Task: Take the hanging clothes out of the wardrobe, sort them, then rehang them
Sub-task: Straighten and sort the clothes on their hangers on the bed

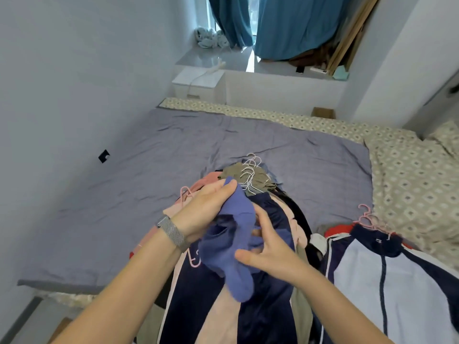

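Two bare forearms enter from 6 o'clock, nearest the lens. Left wrist carries a metal mesh watch band [171,234].

Blue garment [231,247]: periwinkle knit, soft and bunched, held up at frame centre above the clothes pile [223,306]. One end sticks up at 12 o'clock of the bundle, a rounded lobe hangs at its 6 o'clock. Folds hide its shape; type of garment cannot be told.

Left hand [201,214]: at 9 o'clock of the garment, fingers curled round its upper part, thumb tip pressed on the cloth near the top end. Firm hold.

Right hand [270,252]: at 3 o'clock of the garment. Fingers spread moderately, lightly bent; thumb lies against the lower fold, fingertips touch the cloth's right edge. Whether any finger pinches cloth behind the fold cannot be told.

Pile under the hands: navy and pale pink panels, olive piece at 12 o'clock, with a cluster of white wire hangers [249,175] on top. One pink hanger [185,192] shows at 10 o'clock of the left hand. Lower part of the pile is cut off by the frame edge.

At 4 o'clock, a second stack: white and navy jacket [387,276], pink hangers [367,219] at its top, red cloth beneath, mostly covered.

All lies on a bed with a grey-violet sheet [149,170]; patterned cover [409,182] at 3 o'clock. Teal curtains [285,26] at 12 o'clock.
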{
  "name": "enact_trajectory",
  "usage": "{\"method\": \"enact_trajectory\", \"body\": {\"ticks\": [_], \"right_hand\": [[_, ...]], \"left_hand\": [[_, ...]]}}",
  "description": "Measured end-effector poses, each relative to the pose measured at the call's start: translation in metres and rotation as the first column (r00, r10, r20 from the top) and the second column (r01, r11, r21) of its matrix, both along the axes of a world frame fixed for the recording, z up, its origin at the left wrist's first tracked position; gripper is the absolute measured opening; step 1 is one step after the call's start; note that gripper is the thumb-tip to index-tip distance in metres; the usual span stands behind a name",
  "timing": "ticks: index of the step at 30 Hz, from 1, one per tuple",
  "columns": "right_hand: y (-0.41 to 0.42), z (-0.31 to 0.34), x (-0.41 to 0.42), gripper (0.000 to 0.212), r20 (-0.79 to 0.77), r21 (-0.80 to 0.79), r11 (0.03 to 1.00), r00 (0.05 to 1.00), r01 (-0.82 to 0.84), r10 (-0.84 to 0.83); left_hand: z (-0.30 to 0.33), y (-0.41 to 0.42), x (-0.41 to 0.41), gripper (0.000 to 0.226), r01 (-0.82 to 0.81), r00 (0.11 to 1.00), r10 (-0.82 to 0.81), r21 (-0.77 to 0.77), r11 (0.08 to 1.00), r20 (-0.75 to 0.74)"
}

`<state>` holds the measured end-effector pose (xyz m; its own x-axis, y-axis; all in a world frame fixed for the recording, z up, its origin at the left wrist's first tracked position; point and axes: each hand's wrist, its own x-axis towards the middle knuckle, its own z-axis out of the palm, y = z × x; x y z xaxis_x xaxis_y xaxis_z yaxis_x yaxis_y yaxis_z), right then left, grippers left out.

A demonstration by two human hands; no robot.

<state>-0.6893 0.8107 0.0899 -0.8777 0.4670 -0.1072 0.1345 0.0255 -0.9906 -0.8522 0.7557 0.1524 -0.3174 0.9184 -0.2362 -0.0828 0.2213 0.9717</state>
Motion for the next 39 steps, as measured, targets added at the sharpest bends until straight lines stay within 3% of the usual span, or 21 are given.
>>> {"method": "enact_trajectory", "body": {"ticks": [2, 3, 5, 6, 8, 10, 12, 15, 19, 20, 22, 23, 24, 26, 29, 32, 34, 37, 39], "right_hand": [[-0.01, -0.004, -0.002, 0.082, -0.004, -0.013, 0.999, 0.999, 0.051, -0.051], [-0.014, -0.007, -0.002, 0.071, 0.013, -0.001, 0.996, 0.996, 0.084, -0.084], [-0.011, -0.011, -0.001, 0.023, 0.112, 0.107, 0.985, 0.982, 0.137, -0.149], [-0.003, -0.016, 0.002, 0.012, 0.184, 0.174, 0.969, 0.961, 0.173, -0.205], [0.019, -0.02, 0.011, 0.026, 0.251, 0.203, 0.947, 0.921, 0.25, -0.297], [0.044, -0.013, 0.02, 0.027, 0.217, 0.103, 0.94, 0.915, 0.324, -0.339], [0.064, -0.003, 0.024, 0.021, 0.196, 0.025, 0.962, 0.942, 0.273, -0.273], [0.085, 0.013, 0.025, 0.023, 0.174, 0.003, 0.971, 0.956, 0.239, -0.236], [0.115, 0.024, 0.028, 0.039, 0.203, -0.154, 0.863, 0.871, 0.481, -0.448], [0.121, 0.02, 0.027, 0.043, 0.206, -0.092, 0.879, 0.873, 0.468, -0.443], [0.121, 0.017, 0.027, 0.04, 0.223, 0.215, 0.908, 0.887, 0.358, -0.403], [0.12, 0.015, 0.026, 0.033, 0.205, 0.379, 0.863, 0.878, 0.336, -0.432], [0.113, 0.016, 0.026, 0.033, 0.138, 0.421, 0.833, 0.882, 0.359, -0.45], [0.091, 0.015, 0.025, 0.046, -0.029, 0.374, 0.841, 0.912, 0.39, -0.41], [0.059, 0.011, 0.013, 0.06, -0.01, 0.357, 0.895, 0.959, 0.267, -0.283], [0.066, -0.003, 0.003, 0.033, 0.045, 0.25, 0.882, 0.906, 0.399, -0.422], [0.071, -0.002, 0.0, 0.034, 0.085, 0.199, 0.87, 0.877, 0.451, -0.474], [0.067, -0.006, -0.005, 0.035, 0.122, 0.026, 0.863, 0.855, 0.505, -0.504], [0.058, -0.009, -0.01, 0.024, 0.132, -0.206, 0.77, 0.797, 0.604, -0.589]], "left_hand": [[-0.003, 0.001, 0.004, 0.043, -0.045, 0.999, 0.045, 0.007, 0.999, 0.005], [-0.003, 0.001, 0.006, 0.041, -0.064, 0.998, 0.064, 0.003, 0.998, -0.009], [-0.006, 0.0, 0.005, 0.042, -0.112, 0.992, 0.112, 0.002, 0.994, -0.058], [-0.007, -0.001, 0.002, 0.042, -0.142, 0.981, 0.14, -0.004, 0.99, -0.134], [-0.009, -0.008, -0.007, 0.046, -0.173, 0.917, 0.143, -0.048, 0.984, -0.373], [-0.014, -0.014, -0.018, 0.047, -0.238, 0.877, 0.184, -0.067, 0.969, -0.443], [-0.019, -0.013, -0.021, 0.032, -0.343, 0.916, 0.314, -0.08, 0.936, -0.248], [-0.022, -0.003, -0.012, 0.019, -0.37, 0.918, 0.384, -0.134, 0.919, 0.098], [-0.025, 0.012, 0.005, 0.019, -0.368, 0.926, 0.37, -0.047, 0.929, 0.07], [-0.026, 0.017, 0.009, 0.021, -0.367, 0.925, 0.368, -0.025, 0.93, 0.096], [-0.029, 0.026, 0.014, 0.024, -0.369, 0.916, 0.362, 0.005, 0.93, 0.172], [-0.032, 0.031, 0.017, 0.025, -0.365, 0.916, 0.355, 0.025, 0.931, 0.186], [-0.035, 0.035, 0.019, 0.024, -0.354, 0.926, 0.343, 0.046, 0.934, 0.159], [-0.04, 0.046, 0.023, 0.022, -0.281, 0.96, 0.28, 0.07, 0.957, 0.019], [-0.042, 0.06, 0.03, 0.024, -0.033, 0.99, 0.042, 0.073, 0.997, -0.135], [-0.055, 0.065, 0.031, 0.018, 0.19, 0.962, -0.171, 0.068, 0.979, -0.212], [-0.069, 0.059, 0.023, 0.028, 0.28, 0.907, -0.247, 0.05, 0.959, -0.342], [-0.089, 0.04, 0.017, 0.04, 0.298, 0.881, -0.243, 0.079, 0.951, -0.405], [-0.102, 0.03, 0.015, 0.042, 0.215, 0.919, -0.184, 0.052, 0.975, -0.348]]}}
